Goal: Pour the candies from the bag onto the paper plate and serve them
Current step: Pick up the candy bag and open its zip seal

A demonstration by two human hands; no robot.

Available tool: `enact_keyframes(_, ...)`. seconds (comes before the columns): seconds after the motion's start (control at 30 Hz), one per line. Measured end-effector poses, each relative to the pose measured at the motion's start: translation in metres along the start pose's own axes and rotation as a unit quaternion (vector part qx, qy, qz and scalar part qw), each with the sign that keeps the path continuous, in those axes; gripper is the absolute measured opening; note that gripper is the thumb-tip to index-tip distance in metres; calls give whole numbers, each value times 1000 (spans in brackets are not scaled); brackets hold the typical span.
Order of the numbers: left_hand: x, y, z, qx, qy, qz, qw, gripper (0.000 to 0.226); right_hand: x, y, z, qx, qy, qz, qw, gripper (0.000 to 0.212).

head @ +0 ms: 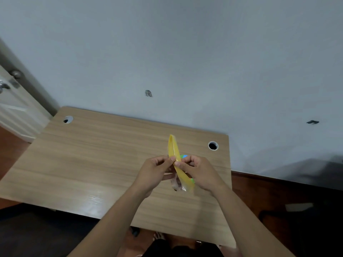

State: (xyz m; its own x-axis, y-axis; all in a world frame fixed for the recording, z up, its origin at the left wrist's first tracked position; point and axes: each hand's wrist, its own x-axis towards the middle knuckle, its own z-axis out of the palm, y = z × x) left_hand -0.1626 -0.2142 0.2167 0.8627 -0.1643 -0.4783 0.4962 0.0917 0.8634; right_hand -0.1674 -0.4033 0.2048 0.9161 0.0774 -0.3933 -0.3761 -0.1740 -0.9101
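Observation:
A yellow candy bag (173, 148) with a clear lower part is held above the wooden table (92, 154), seen edge-on from its top. My left hand (154, 173) pinches one side of the bag's top edge. My right hand (200, 173) pinches the other side. A bit of green and blue (183, 156) shows just behind my right fingers; I cannot tell what it is. No paper plate is in sight.
The table stands against a pale wall and has two round cable holes, one at the far left (68, 119) and one at the far right (213, 145). A door with a knob (15, 74) is at the left. Dark floor lies to the right.

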Motion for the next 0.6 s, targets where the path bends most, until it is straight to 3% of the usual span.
enact_keyframes(0.3,1,-18,8,-57,64,26,996,28,1,9,12,-5,66,13,998,26)
enact_keyframes(0.47,4,-15,0,-149,117,18,982,24,15,20,14,94,142,69,983,34)
enact_keyframes(0.53,5,-12,-6,-102,134,28,985,23,19,18,8,116,164,72,977,22)
enact_keyframes(0.6,6,-10,-17,12,159,58,985,27,19,14,1,67,181,49,980,26)
